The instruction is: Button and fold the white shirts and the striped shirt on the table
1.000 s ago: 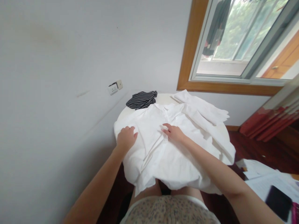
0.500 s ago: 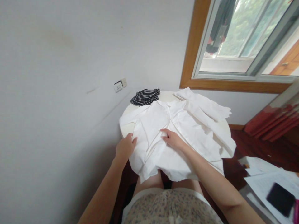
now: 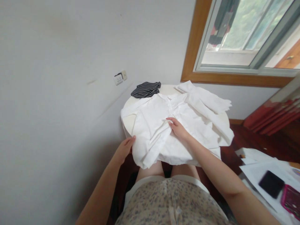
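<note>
A white shirt (image 3: 187, 125) lies spread over a small round white table (image 3: 127, 123), its near hem hanging past the front edge above my thighs. My left hand (image 3: 126, 147) pinches the shirt's left edge between thumb and fingers. Near the middle of the front, my right hand (image 3: 177, 127) is closed on the front panel's edge, where folds run down toward the hem. One sleeve lies toward the left rim, the other down the right side. A folded white cloth (image 3: 208, 97) lies at the back right, partly against the shirt.
A black-and-white striped cloth (image 3: 145, 90) sits at the table's back. A wall with a socket (image 3: 118, 79) stands close on the left, a wood-framed window (image 3: 225, 78) behind. At right are papers (image 3: 255, 172), a black flat object (image 3: 271, 183) and a pink-edged one (image 3: 291, 200).
My right hand has moved slightly up and right, drawing the front panel's edge with it. The left hand has shifted a little down along the shirt's edge. The view has tilted slightly downward.
</note>
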A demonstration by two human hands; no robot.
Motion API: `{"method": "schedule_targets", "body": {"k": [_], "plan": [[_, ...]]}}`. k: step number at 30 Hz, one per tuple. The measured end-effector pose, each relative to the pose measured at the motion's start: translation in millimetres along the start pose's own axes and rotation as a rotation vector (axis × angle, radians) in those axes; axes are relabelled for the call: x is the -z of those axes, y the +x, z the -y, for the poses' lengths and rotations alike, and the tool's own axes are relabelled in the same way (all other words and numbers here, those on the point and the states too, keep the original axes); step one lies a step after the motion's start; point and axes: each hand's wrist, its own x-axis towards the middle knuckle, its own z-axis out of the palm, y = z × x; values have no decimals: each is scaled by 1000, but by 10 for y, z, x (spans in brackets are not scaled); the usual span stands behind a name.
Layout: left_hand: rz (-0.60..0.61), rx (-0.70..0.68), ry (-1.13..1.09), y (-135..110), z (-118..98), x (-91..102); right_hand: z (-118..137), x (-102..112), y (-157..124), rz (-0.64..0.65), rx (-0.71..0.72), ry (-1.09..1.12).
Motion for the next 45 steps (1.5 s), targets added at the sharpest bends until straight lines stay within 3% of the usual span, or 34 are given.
{"method": "schedule_targets", "body": {"k": [2,6,8,11,14,19,22,25,28,32,39,45], "plan": [[-59,-94,84,-65,81,-19,52,20,-23,-12,-23,90],[-347,-302,470,-85,77,-8,268,241,-24,-47,23,126],[-388,-344,593,-80,28,8,348,372,-1,-88,43,106],[-358,-377,661,-96,-41,9,377,454,-10,-140,-44,77],[-338,-377,676,-146,-83,-17,377,396,-175,-142,-129,1],[-322,-356,676,-245,-73,-24,506,277,-762,21,87,-217],[-298,-312,649,-292,-19,2,575,254,-1084,104,59,-245],[-278,-258,634,-356,52,-1,585,234,-1282,92,9,-239],[-258,-181,662,-453,134,-50,573,194,-1388,59,1,-246],[-251,-128,694,-589,253,-89,604,152,-1461,114,0,-271],[-238,-147,749,-682,296,67,607,194,-1555,34,58,-238],[-162,-24,982,-648,307,189,589,281,-1742,289,-52,-389]]}}
